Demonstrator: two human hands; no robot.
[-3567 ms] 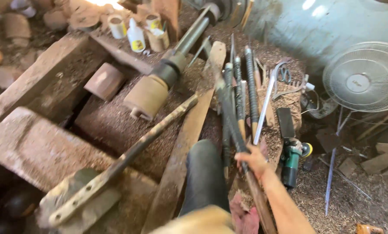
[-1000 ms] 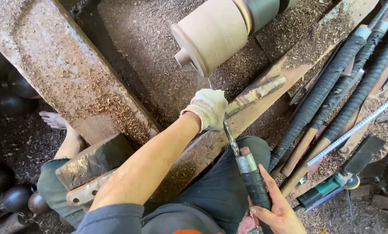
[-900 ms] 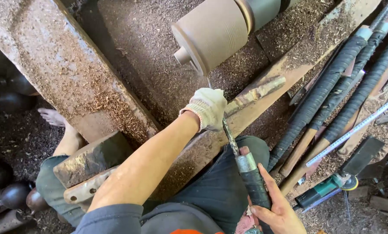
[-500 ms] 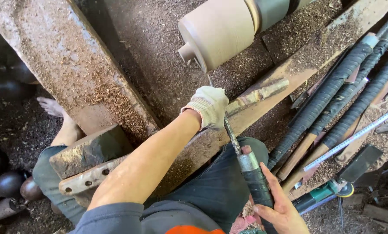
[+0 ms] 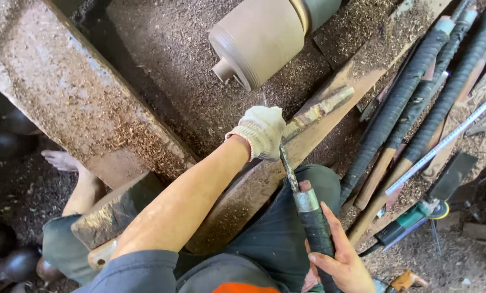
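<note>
A: Head view: our left hand (image 5: 262, 130), in a white knit glove, is closed over the dusty wooden bar (image 5: 318, 111) that lies across the sloping sawdust-covered plank (image 5: 362, 70). It seems to pin the thin steel blade there as a rest.

B: And the right hand (image 5: 341, 260)?

A: Wrapped shut round the black taped handle of the long turning chisel (image 5: 308, 206). The handle sits low over our lap, so the blade angles up past the glove toward the pale cylindrical wood blank (image 5: 259, 38) on the lathe. Whether the tip touches the wood, we cannot tell; the blank's small end stub sits just above it.

B: Anything else about?

A: Several more long black-wrapped tools (image 5: 411, 103) lean to the right, with a green power tool (image 5: 411, 220) below them. A thick sawdust-strewn beam (image 5: 64, 87) runs at left, our bare foot (image 5: 64, 160) beside it.

B: Changes from half a second ago?

A: Barely any. Both hands keep the same hold; the blank sits slightly higher in frame, so our head tipped a little.
</note>
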